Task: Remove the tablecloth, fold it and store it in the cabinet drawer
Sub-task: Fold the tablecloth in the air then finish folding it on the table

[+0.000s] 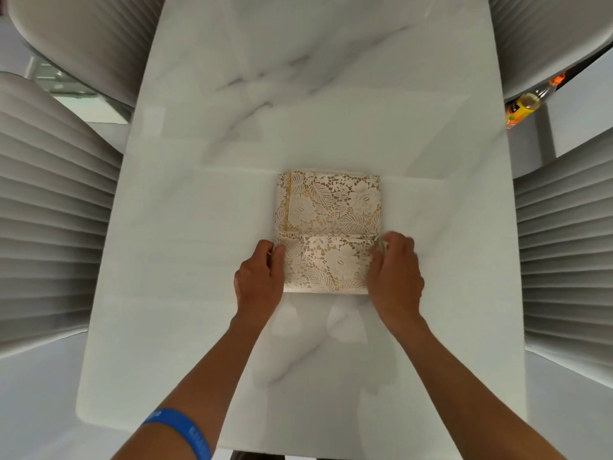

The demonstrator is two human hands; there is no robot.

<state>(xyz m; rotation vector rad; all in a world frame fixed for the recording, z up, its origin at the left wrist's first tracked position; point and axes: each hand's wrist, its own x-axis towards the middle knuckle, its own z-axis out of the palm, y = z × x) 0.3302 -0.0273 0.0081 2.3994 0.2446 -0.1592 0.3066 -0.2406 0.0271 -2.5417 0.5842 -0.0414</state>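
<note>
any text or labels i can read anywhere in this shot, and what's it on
Nothing here can be quoted with confidence.
Blue wristband on the left forearm: pale lettering, too blurred to read.
Bottle at the right edge, past the table: yellow and orange label with a dark patch, print too small and blurred to read.
Folded lace tablecloth: floral pattern only, no text.

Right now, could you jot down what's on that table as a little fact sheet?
surface: white marble table
cloth: lace tablecloth, folded to a small rectangle, near flap turned over
left hand: grips the flap's left edge
right hand: grips the flap's right edge
around: ribbed chairs on both sides
stage: folding, not stored
</note>
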